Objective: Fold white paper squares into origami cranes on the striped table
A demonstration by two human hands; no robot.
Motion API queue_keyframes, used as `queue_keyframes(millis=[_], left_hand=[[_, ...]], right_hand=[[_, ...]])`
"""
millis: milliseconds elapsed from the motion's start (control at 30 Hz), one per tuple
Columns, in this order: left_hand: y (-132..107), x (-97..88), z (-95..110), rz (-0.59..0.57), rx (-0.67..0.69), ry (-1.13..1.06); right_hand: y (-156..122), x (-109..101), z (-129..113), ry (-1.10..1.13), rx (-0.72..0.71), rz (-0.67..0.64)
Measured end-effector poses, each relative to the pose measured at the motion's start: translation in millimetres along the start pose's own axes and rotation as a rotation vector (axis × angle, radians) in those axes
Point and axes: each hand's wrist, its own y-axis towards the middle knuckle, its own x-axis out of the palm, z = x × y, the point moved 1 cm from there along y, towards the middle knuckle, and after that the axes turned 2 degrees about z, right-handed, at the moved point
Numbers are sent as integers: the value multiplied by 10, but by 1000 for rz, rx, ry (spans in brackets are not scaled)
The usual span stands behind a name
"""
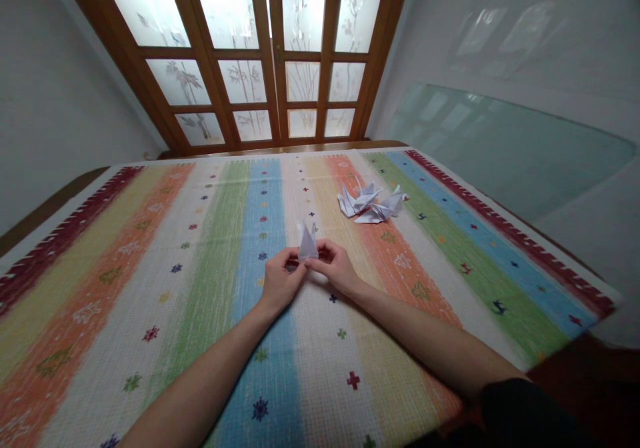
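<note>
A small piece of folded white paper [307, 241] stands upright between my hands, with pointed tips at its top. My left hand [283, 275] pinches its lower left edge between thumb and fingers. On the other side, my right hand [336, 266] grips the lower right edge, its thumb near the left thumb at the bottom of the paper. The fingertips behind the paper are partly hidden. Beyond my right hand, several folded white paper cranes [371, 203] lie close together on the cloth.
A striped, colourful tablecloth [210, 281] with small printed stars, trees and crosses covers the table. Wooden doors [277, 55] with frosted panes stand past the far edge. A pale glass panel [500, 141] is against the right wall.
</note>
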Motion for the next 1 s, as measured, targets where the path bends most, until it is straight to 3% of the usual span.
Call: queue_keyframes(millis=[233, 467, 700, 867, 1000], left_hand=[[5, 3, 49, 5, 164, 27], [22, -30, 64, 124, 298, 74], [3, -4, 5, 186, 74, 19], [20, 15, 12, 145, -58, -198], [49, -12, -16, 95, -174, -181]], right_hand=[[0, -31, 4, 11, -98, -59], [-41, -14, -37, -49, -180, -29], [-6, -20, -40, -49, -96, 167], [-5, -9, -61, -44, -41, 66], [-18, 6, -39, -36, 5, -16]])
